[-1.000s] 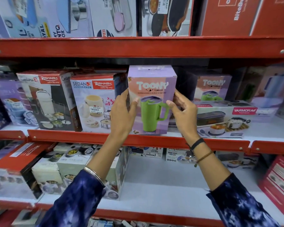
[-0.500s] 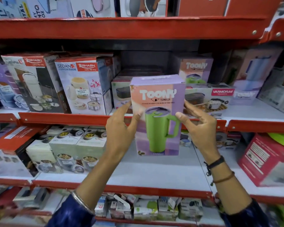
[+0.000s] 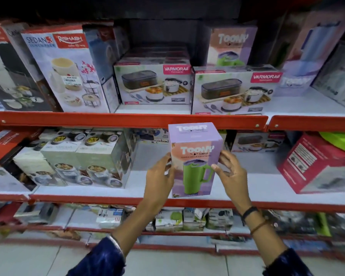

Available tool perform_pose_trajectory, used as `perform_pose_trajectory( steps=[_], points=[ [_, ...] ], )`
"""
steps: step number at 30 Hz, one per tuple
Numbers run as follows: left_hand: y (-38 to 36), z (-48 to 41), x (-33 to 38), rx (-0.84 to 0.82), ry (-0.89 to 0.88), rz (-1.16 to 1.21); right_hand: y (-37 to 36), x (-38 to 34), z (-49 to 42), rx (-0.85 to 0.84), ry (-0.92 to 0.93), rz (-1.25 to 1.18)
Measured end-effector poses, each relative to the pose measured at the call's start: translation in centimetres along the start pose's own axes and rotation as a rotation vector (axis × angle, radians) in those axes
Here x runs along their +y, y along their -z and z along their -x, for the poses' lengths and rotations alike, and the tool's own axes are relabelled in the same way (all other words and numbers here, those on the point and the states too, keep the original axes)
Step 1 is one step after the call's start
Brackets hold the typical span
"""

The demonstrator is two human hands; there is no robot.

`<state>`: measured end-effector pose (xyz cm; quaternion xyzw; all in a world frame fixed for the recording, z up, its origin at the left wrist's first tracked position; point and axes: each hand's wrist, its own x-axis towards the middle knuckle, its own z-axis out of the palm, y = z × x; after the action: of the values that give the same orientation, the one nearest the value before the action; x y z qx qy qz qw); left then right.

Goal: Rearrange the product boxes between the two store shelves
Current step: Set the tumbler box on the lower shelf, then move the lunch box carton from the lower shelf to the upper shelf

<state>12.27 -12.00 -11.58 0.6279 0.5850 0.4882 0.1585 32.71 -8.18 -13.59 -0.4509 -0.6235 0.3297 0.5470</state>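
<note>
A purple Toony tumbler box (image 3: 194,154) with a green mug printed on it is upright at the front of the lower shelf (image 3: 267,186). My left hand (image 3: 160,177) grips its left side and my right hand (image 3: 230,176) grips its right side. Whether its base touches the shelf board I cannot tell. On the upper shelf (image 3: 127,119) stand two Varmora lunch box cartons (image 3: 153,84) (image 3: 235,89), and a second Toony box (image 3: 232,45) stands behind them.
Rishabh lunch pack boxes (image 3: 62,68) fill the upper shelf's left. Pale food-container boxes (image 3: 84,158) sit left on the lower shelf, a red carton (image 3: 315,164) on its right. Bare white board lies between them. Small boxes line the bottom shelf (image 3: 177,218).
The Toony box has come down from the upper shelf to the lower shelf, held in both hands. My view has tilted downward with it.
</note>
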Motion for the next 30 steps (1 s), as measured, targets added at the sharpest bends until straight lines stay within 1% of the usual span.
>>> perform_pose_trajectory(
  steps=[4, 9, 14, 17, 22, 24, 26, 28, 30],
  points=[
    [-3.1, -0.1, -2.3, -0.022, 0.057, -0.03, -0.9, 3.3, -0.1, 0.026, -0.076, 0.022],
    [-5.6, -1.0, -4.1, -0.033, 0.131, -0.009, -2.3, 6.0, -0.9, 0.093, -0.13, -0.004],
    [-6.8, -1.9, -6.2, -0.074, 0.218, -0.032, -3.2, 8.4, -1.1, 0.081, -0.2, 0.013],
    [-7.1, -1.9, -7.0, -0.099, 0.233, -0.064, -3.5, 9.2, -0.7, 0.073, -0.228, 0.024],
    [-6.7, -1.5, -7.4, -0.133, 0.215, -0.015, -3.1, 9.0, -0.5, 0.049, -0.241, 0.06],
    [-6.2, -1.2, -6.8, -0.048, 0.148, -0.067, -2.6, 8.1, -0.5, 0.08, -0.191, 0.063],
    [-5.4, -1.8, -5.3, 0.08, -0.025, -0.133, -1.6, 6.3, -1.4, 0.145, -0.105, 0.06],
    [-4.6, -3.4, -2.9, 0.148, -0.197, -0.113, -0.2, 3.6, -3.2, 0.227, -0.003, 0.04],
    [-3.9, -5.7, -0.2, 0.185, -0.309, -0.061, 1.5, 0.4, -5.7, 0.309, 0.106, 0.019]
  ],
)
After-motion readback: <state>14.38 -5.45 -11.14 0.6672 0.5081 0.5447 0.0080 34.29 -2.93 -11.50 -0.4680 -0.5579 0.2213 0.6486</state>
